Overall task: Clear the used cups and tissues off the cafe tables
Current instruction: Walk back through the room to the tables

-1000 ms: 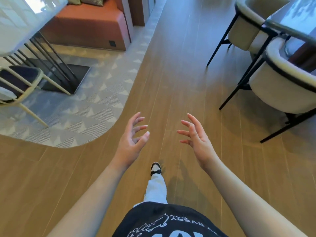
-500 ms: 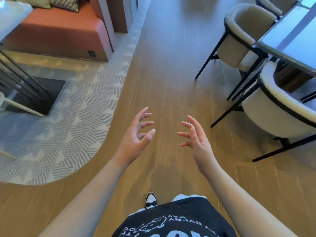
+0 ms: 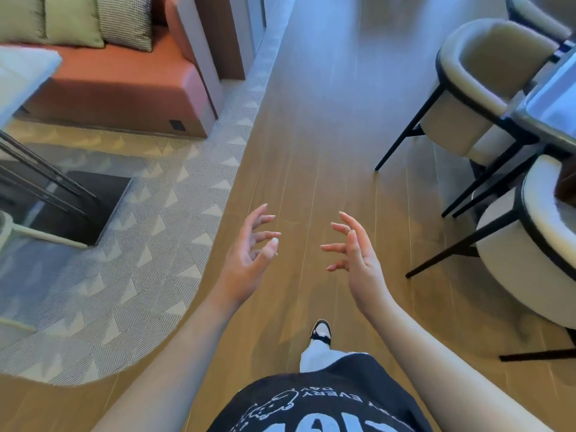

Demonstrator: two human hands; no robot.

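Observation:
My left hand (image 3: 249, 260) and my right hand (image 3: 358, 260) are held out in front of me above the wooden floor, palms facing each other, fingers spread and slightly curled. Neither hand holds anything. No cups or tissues show anywhere in view. A glass-topped table (image 3: 558, 101) juts in at the right edge, and the corner of a white table (image 3: 21, 73) shows at the upper left; what lies on either top is out of sight.
Two cream armchairs with black legs (image 3: 477, 98) (image 3: 536, 254) stand at the right by the glass table. An orange sofa (image 3: 118, 85) with cushions sits at the upper left. A patterned grey rug (image 3: 131, 244) covers the left floor. A wooden aisle (image 3: 327, 104) runs ahead.
I have walked forward along the aisle: the sofa and right-hand chairs have come closer, and my other foot now leads. Both hands stay open in the same pose.

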